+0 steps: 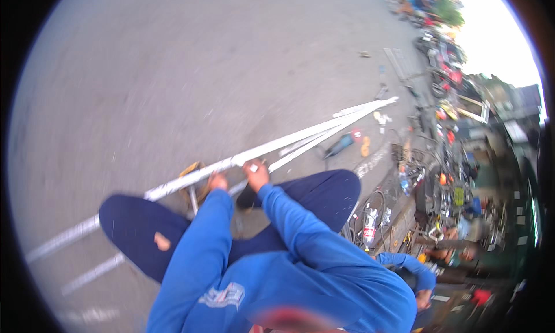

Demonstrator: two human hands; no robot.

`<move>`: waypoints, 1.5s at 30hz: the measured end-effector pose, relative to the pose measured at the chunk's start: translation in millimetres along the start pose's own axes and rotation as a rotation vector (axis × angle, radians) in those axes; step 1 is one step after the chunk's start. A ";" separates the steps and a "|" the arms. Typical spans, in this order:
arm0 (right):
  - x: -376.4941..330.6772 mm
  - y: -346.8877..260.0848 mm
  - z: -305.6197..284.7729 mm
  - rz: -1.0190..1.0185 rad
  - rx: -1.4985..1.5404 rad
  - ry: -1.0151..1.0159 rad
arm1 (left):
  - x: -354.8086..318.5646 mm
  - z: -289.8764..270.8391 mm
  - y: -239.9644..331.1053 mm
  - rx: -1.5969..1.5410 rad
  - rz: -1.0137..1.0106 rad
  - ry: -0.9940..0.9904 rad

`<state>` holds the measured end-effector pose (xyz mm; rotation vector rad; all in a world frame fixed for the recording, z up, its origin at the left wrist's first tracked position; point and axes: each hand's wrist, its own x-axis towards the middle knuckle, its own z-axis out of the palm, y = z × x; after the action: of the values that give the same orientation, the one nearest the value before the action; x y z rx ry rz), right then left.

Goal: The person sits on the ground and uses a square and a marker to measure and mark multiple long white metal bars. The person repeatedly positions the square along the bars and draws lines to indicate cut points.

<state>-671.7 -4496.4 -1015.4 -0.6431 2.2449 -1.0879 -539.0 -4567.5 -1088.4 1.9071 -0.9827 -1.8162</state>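
A long white metal bar [289,137] runs slantwise across the ground in front of me, passing over my bent left knee. My left hand [218,181] is at the near side of this bar, close to its middle; blur hides how its fingers lie. Just to the right, my right hand [256,174] is closed beside the bar, with something small and pale at its fingers that I cannot make out. A second white bar [315,142] lies at an angle under the long one. Beneath my left hand is a yellowish-brown shape, partly hidden.
To the right of the bars lie a blue power tool [341,145] with a red end and a small orange-yellow object [365,146]. A clear bottle with a red label [370,226] stands among cables. Farther right are piled parts, motorbikes [442,78] and another person in blue sleeves [413,266].
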 end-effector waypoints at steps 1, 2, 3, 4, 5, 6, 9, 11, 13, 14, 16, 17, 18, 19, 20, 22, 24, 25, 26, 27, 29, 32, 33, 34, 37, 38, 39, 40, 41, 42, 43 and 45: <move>-1.5 -7.2 -6.0 -0.054 -0.017 -0.019 | 3.6 0.5 3.6 -0.392 -0.081 -0.006; -4.4 -14.7 -9.2 -0.017 -0.049 -0.043 | -2.1 3.6 3.3 -0.246 -0.059 -0.014; -7.1 -20.8 -13.5 0.071 -0.034 -0.080 | -3.0 4.3 8.2 -0.273 -0.092 0.031; -9.3 -27.1 -16.1 0.169 0.014 -0.137 | -8.0 6.1 11.2 -0.321 -0.097 0.036; -14.7 -31.2 -20.0 0.154 -0.105 -0.172 | -12.2 6.8 14.6 -0.294 -0.090 0.072; -20.4 -35.2 -22.8 0.150 -0.208 -0.217 | -17.4 6.4 16.6 -0.274 -0.091 0.091; -29.2 -49.0 -31.7 0.083 -0.391 -0.273 | -23.2 11.2 25.5 -0.284 -0.083 0.155; -32.0 -58.1 -35.2 0.095 -0.383 -0.287 | -23.5 12.0 26.7 -0.331 -0.084 0.147; -30.8 -64.7 -37.2 0.048 -0.300 -0.261 | -21.8 12.8 25.4 -0.349 -0.093 0.164; -27.8 -67.2 -36.7 0.027 -0.250 -0.264 | -21.1 13.3 24.5 -0.355 -0.118 0.152; -22.5 -68.0 -34.8 0.042 -0.155 -0.196 | -19.1 13.1 23.2 -0.378 -0.150 0.142; -18.0 -67.6 -31.9 0.100 -0.096 -0.178 | -17.8 13.9 23.3 -0.389 -0.157 0.142; -16.0 -65.3 -30.5 0.114 -0.001 -0.162 | -16.8 14.1 22.3 -0.406 -0.178 0.131; -9.6 -65.0 -25.0 0.073 -0.032 -0.133 | -14.7 14.3 21.8 -0.427 -0.190 0.129; -7.5 -63.2 -22.7 0.061 0.084 -0.125 | -12.5 14.0 21.0 -0.383 -0.195 0.120; 0.4 -62.9 -16.0 0.167 0.272 -0.147 | -7.4 11.4 16.6 -0.293 -0.242 0.082; 7.2 -64.4 -11.7 0.093 0.161 -0.129 | -0.1 10.2 12.1 -0.323 -0.195 0.051; 10.5 -65.3 -10.0 0.057 0.114 -0.135 | 3.9 9.7 9.8 -0.330 -0.178 0.045; 14.5 -66.2 -7.6 0.066 0.058 -0.144 | 6.4 9.3 6.3 -0.340 -0.219 -0.005; 18.3 -66.1 -6.1 -0.014 -0.056 -0.131 | 10.2 10.2 5.3 -0.295 -0.256 -0.037; 25.1 -64.6 0.0 -0.060 -0.296 -0.011 | 12.2 10.2 1.4 -0.251 -0.173 -0.155; 35.0 -64.4 1.6 -0.187 -0.243 -0.104 | 0.2 6.4 -2.6 -0.008 -0.057 0.064; 33.0 -65.9 4.7 -0.116 -0.165 -0.163 | -5.1 -1.5 -3.3 -0.163 -0.186 0.079; 34.9 -70.7 5.7 -0.129 -0.051 -0.140 | -12.2 3.5 7.5 -0.301 -0.240 0.040; 16.2 -87.6 4.8 0.001 -0.358 -0.390 | -2.4 -17.7 2.2 0.862 0.509 -0.037; 5.6 -95.6 -1.1 -0.415 -0.637 -0.240 | -0.5 -18.5 3.9 0.747 0.518 -0.131; 9.9 -115.7 -1.1 -0.418 -0.652 -0.308 | 2.8 -18.3 7.8 0.432 0.301 -0.251; -0.1 -131.4 -4.6 -0.187 -0.020 -0.258 | 4.9 -20.9 10.1 0.072 -0.019 -0.329; -9.0 -147.4 -11.9 -0.246 0.071 -0.257 | 4.6 -20.4 10.9 -0.063 -0.194 -0.221; -9.4 -162.6 -26.6 -0.349 -0.001 -0.292 | 4.8 -25.1 11.4 -0.213 -0.292 -0.132; -15.7 -179.0 -37.9 -0.397 -0.086 -0.379 | 4.9 -26.9 12.8 -0.189 -0.274 -0.097; -15.1 -203.3 -81.4 -0.569 -0.290 -0.438 | 3.7 -28.2 16.0 -0.170 -0.267 -0.108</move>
<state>-679.0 -4555.7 -804.1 -1.5470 1.8837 -0.7561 -515.9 -4587.5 -1076.8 1.9265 -0.6037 -2.0961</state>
